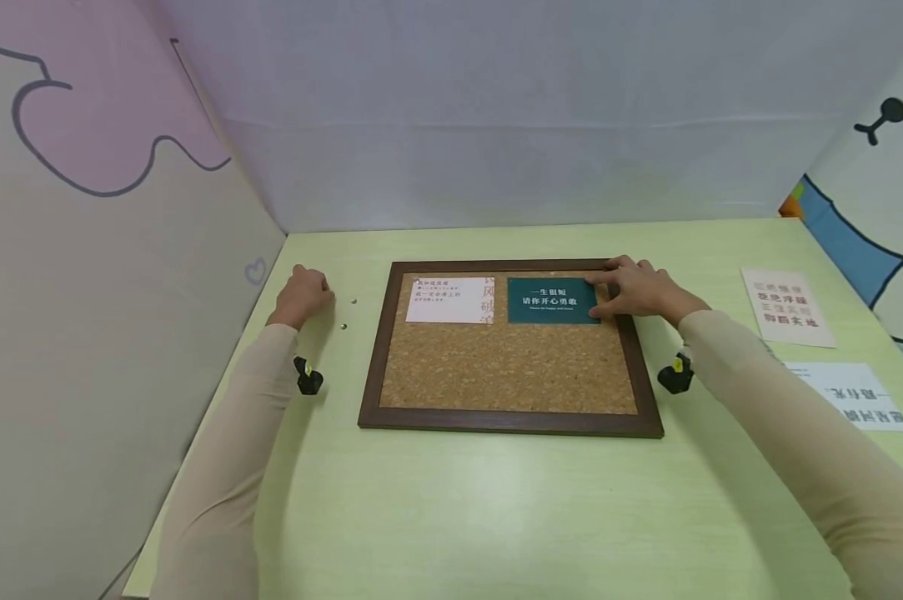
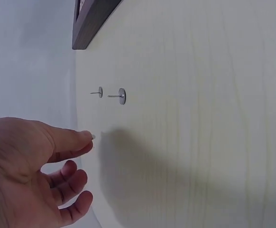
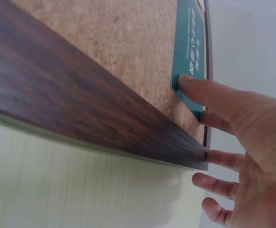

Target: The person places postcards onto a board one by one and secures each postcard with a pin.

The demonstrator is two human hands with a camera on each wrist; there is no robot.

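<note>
At the centre of the head view, the corkboard [image 1: 511, 367]: lay flat on the pale table [image 1: 496, 500], edged all round by a brown wooden border [image 1: 511, 421].
Green card [image 1: 547, 302]: rested on the cork in the board's upper right part, printed side up.
Right hand [image 1: 639, 290]: was not clenched; thumb and forefinger, spread apart, pressed the card's two right-hand corners, and another fingertip touched the border.
Left hand [image 1: 302, 297]: was left of the board, thumb and finger pinching a small pale piece [image 2: 94, 137], mostly hidden, perhaps a pin; the other fingers hung loosely bent.
First pin [image 1: 353, 301] and second pin [image 1: 343, 327]: stood on their heads between the left hand and the board, points up.
Pricking: seemed the sharpest risk, since a palm lowered carelessly there could have met those points.
Slipping: the green card might have turned askew if the pressing fingers had lifted before anything fixed it; a loose pinch could have dropped the small piece.
Container: the bordered board came closest to one; inside it were the green card and, upper left, a white card [image 1: 449, 310].
Loose cards: two lay at far right, an upper card [image 1: 789, 308] and a lower card [image 1: 864, 396], the latter partly covered by the right sleeve [image 1: 781, 425].
</note>
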